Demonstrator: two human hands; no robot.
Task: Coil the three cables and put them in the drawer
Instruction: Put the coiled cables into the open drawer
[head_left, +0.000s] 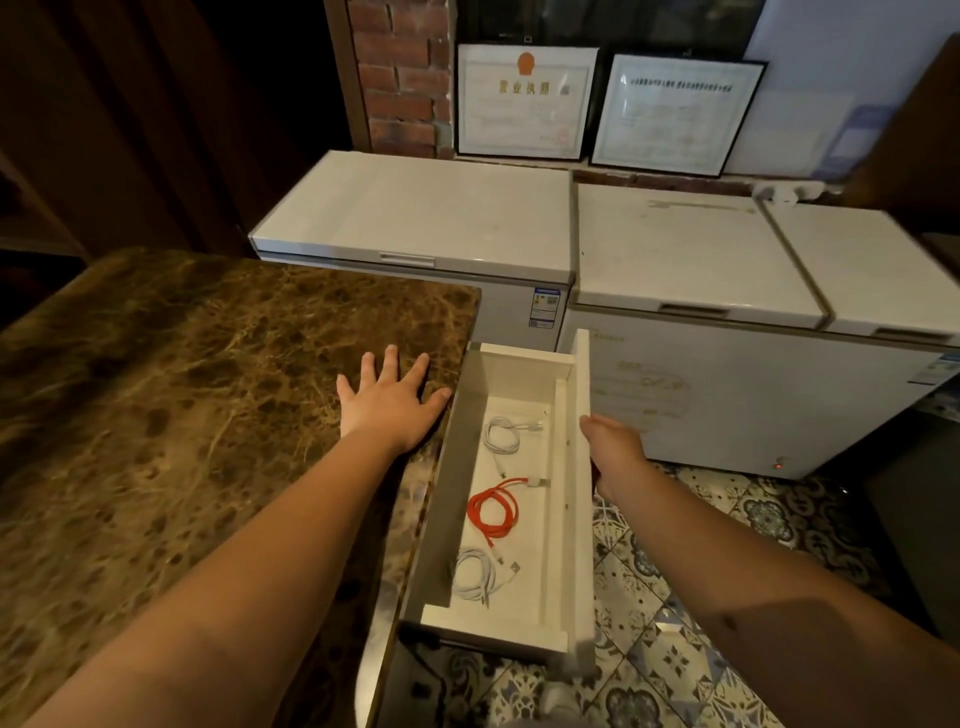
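Observation:
A white drawer (582, 519) stands pulled out from the side of the brown marble counter (208, 415). Three coiled cables lie inside it in a row: a white cable (503, 439) at the far end, a red cable (493, 512) in the middle, and another white cable (475, 574) nearest me. My left hand (389, 402) rests flat on the counter top beside the drawer, fingers spread. My right hand (613, 447) is against the outer face of the drawer front; its fingers are hidden behind the panel.
Two white chest freezers (415, 218) (727, 260) stand beyond the counter and drawer, close to the drawer's far end. Framed certificates (524, 98) lean on the brick wall behind. Patterned floor tiles (675, 649) lie below the drawer.

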